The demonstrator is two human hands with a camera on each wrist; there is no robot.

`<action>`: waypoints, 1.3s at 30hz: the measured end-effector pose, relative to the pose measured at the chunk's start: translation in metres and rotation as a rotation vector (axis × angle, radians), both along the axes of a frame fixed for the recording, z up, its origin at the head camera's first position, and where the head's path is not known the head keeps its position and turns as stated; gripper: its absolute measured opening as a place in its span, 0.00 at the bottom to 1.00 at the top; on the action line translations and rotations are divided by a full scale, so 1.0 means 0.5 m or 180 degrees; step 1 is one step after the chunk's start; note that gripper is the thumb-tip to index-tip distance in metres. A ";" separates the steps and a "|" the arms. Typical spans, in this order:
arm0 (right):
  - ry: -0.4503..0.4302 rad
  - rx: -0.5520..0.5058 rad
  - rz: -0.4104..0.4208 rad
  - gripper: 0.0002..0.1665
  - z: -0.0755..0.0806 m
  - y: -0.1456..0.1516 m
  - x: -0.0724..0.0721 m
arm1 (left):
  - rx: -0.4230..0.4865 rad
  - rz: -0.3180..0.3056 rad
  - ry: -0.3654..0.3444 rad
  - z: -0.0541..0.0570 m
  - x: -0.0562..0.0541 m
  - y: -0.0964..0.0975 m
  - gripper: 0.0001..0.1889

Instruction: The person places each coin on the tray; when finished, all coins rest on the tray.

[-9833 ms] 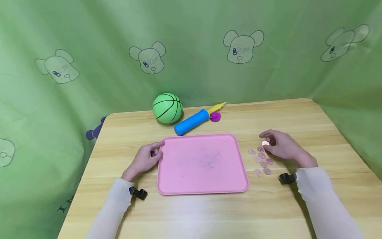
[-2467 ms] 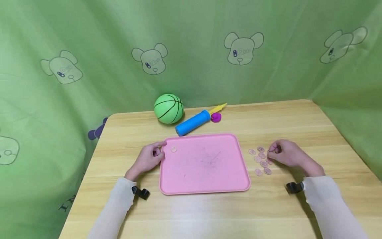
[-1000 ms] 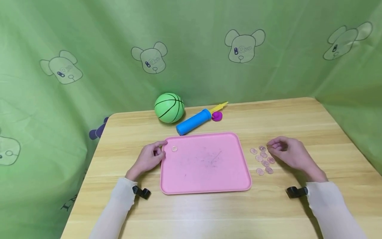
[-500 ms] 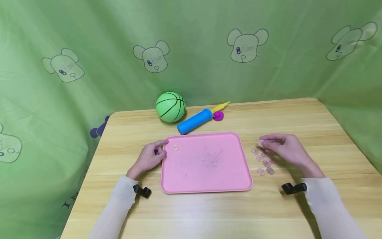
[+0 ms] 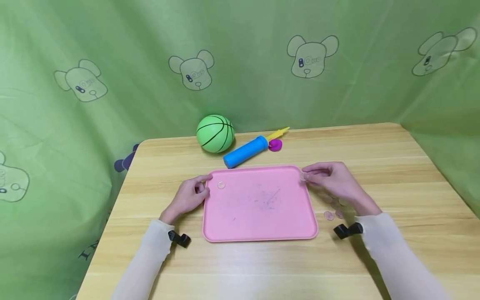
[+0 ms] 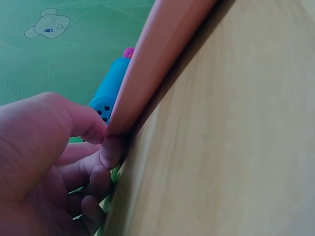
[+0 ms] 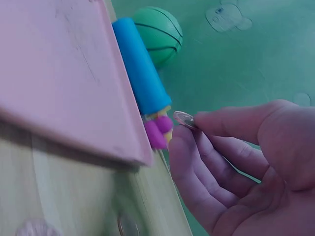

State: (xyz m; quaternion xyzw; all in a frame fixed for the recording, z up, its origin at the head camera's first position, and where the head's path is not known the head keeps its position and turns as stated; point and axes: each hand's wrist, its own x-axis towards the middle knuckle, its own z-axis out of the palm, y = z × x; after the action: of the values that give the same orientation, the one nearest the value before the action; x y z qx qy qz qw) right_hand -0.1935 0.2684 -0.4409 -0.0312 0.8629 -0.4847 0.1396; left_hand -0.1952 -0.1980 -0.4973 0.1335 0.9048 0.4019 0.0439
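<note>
Between thumb and forefinger my right hand (image 5: 333, 180) pinches a coin (image 7: 184, 118), just over the far right corner of a pink tray (image 5: 258, 212). At the tray's left rim, my left hand (image 5: 187, 196) grips the edge near the far corner; the left wrist view has thumb and finger on either side of the rim. One coin (image 5: 221, 185) lies on the tray close to that hand. Several more coins (image 5: 328, 215) rest on the wooden table right of the tray, partly hidden under my right hand and forearm.
Behind the tray lie a green ball (image 5: 215, 133) with black lines, a blue hand pump (image 5: 245, 152) with a yellow nozzle (image 5: 277, 133), and a small magenta item (image 5: 275, 145). A green curtain (image 5: 247, 100) hangs along the table's back edge.
A coin has appeared on the tray since the oldest frame. My right hand has picked another from the group and carried it left to the tray's corner. My left hand stays at the rim.
</note>
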 end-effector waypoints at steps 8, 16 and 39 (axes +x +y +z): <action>-0.0090 -0.0131 0.0112 0.30 0.002 -0.069 -0.028 | 0.0013 -0.0006 -0.0035 0.001 -0.001 -0.001 0.25; -0.0092 -0.0195 0.0263 0.24 -0.010 -0.136 -0.049 | 0.0017 0.0002 -0.0066 -0.003 0.006 -0.001 0.25; 0.0086 -0.0208 0.0660 0.11 -0.042 -0.319 -0.094 | 0.0029 0.0002 -0.0023 -0.003 0.004 0.000 0.26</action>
State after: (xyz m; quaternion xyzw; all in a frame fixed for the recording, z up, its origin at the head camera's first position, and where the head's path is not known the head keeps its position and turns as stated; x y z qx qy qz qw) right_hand -0.2404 0.1090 -0.4621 -0.1314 0.8406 -0.4951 0.1762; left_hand -0.1932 -0.1979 -0.4987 0.1320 0.9029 0.4065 0.0464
